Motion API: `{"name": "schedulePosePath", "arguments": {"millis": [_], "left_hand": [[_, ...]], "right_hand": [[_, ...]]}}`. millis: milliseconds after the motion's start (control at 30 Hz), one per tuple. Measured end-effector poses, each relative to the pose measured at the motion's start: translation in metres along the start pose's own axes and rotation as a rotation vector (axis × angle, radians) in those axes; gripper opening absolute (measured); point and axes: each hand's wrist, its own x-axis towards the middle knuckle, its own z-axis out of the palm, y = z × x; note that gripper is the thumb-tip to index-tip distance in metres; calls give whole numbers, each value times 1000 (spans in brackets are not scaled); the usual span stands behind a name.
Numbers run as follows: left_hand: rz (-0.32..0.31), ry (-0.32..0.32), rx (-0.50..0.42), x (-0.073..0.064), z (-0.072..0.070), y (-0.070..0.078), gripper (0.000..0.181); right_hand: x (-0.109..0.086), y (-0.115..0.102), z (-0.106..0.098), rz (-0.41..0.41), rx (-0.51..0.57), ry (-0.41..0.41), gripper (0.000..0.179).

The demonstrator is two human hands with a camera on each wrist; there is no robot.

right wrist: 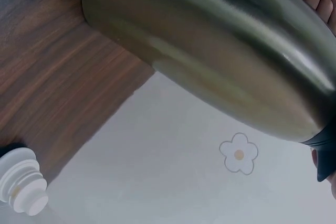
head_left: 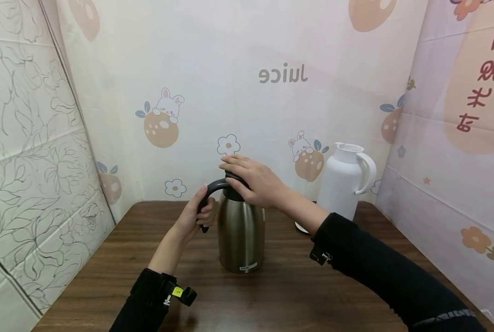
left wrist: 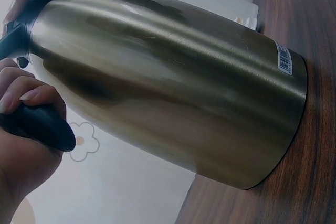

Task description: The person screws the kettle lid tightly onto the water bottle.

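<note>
A bronze metal vacuum jug (head_left: 241,235) with a black collar and handle stands upright on the table. My left hand (head_left: 194,216) grips its black handle (left wrist: 42,124), fingers curled round it, on the jug's left side. On top, my right hand (head_left: 257,182) holds the black lid (head_left: 235,177), thumb on the near side and fingers reaching across it. The palm hides most of the lid. In the right wrist view the black spout (right wrist: 326,163) shows by the fingertips. A small barcode label (left wrist: 284,59) sits low on the jug's body.
A white jug (head_left: 340,184), its handle to the right, stands at the back right behind my right forearm. A white stopper (right wrist: 23,182) lies on the wooden table (head_left: 271,299) near it. Printed curtains (head_left: 247,106) enclose the table's back and sides.
</note>
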Motion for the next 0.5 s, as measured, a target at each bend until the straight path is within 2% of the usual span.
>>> {"name": "schedulePosePath", "arguments": {"millis": [300,500], "left_hand": [[-11,8,-15,0,-1,0,60],[-6,1,-15,1,-1,-1,59]], "right_hand": [[1,-2,3,13,-18,26,42],[3,-8,4,45,-71,33,40]]}}
